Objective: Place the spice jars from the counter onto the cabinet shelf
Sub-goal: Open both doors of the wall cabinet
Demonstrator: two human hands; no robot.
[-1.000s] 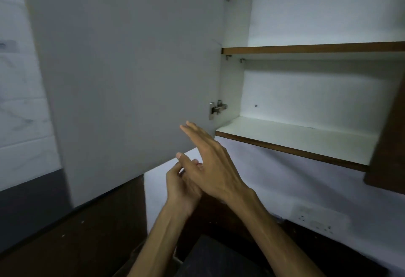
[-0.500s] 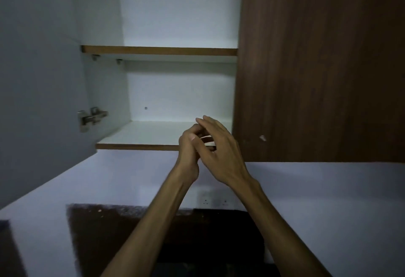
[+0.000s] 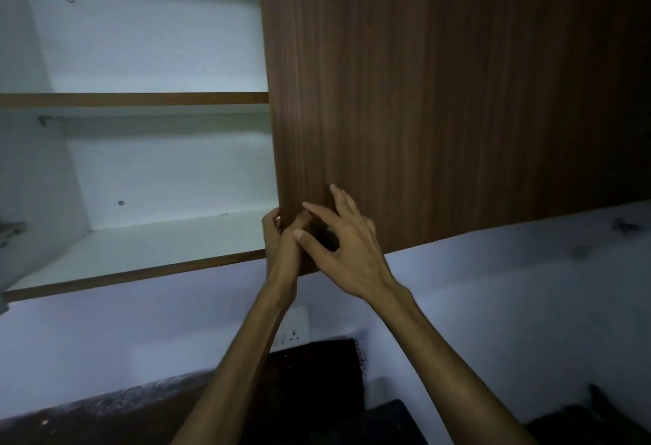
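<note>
- Both hands are reaching up at the low left corner of the brown cupboard door (image 3: 440, 92), which is shut over the right half of the cabinet.
- The left hand (image 3: 281, 244) is curling its fingers round the door's left edge, just above the bottom corner; it appears to be gripping that edge.
- The right hand (image 3: 343, 244) is lying over the left, fingers spread and fairly straight, fingertips (image 3: 333, 189) touching or nearly touching the door face. It is holding nothing.
- The left half of the cabinet is standing open: the lower shelf (image 3: 141, 251) and the upper shelf (image 3: 134, 98) are both showing bare white boards.
- No spice jars are showing anywhere in view. The dark counter (image 3: 310, 374) is lying low and near, mostly hidden by the arms and too dim to read.
- A wall socket (image 3: 294, 328) is sitting on the pale wall between cabinet and counter.
- Judgement: this is looking like preparation, opening the second door, with no jar placed so far.
- Next move is likely calling for a pull on the edge to swing the door out, then a reach down to the counter for a jar.
</note>
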